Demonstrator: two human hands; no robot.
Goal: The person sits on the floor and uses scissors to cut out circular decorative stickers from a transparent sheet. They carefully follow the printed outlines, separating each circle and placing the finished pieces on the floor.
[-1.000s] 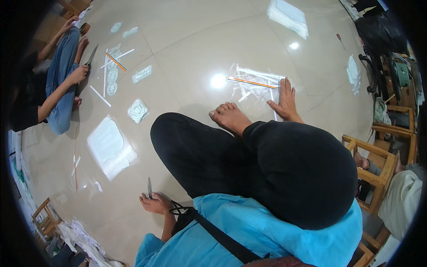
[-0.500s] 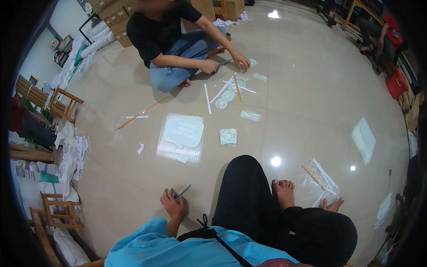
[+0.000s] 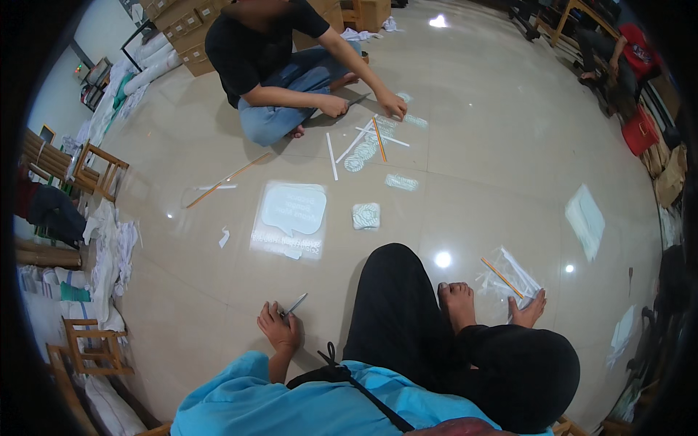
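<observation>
My left hand (image 3: pixel 278 328) rests on the floor at the lower middle, its fingers curled round what look like scissors (image 3: pixel 297 302). The slim pointed blade sticks out up and to the right; the handles are mostly hidden. At the right, beyond my bent knee, my right hand (image 3: pixel 528 310) lies against the near right edge of a pile of clear and white scrap strips (image 3: pixel 510 272). Its fingers and thumb are apart and hold nothing. An orange strip (image 3: pixel 502 277) lies across that pile, its lower end near my thumb.
A clear sheet with a pale speech-bubble shape (image 3: pixel 294 211) lies ahead, beside a patterned rounded-square cutout (image 3: pixel 366 216). Farther off a seated person (image 3: pixel 283 80) holds a blade near patterned cutouts and strips. A white sheet stack (image 3: pixel 586 221) lies right; stools (image 3: pixel 91 347) stand left.
My right hand has moved up and left from the floor onto the edge of the scrap pile. The left hand keeps its place with the scissors. The view has shifted slightly.
</observation>
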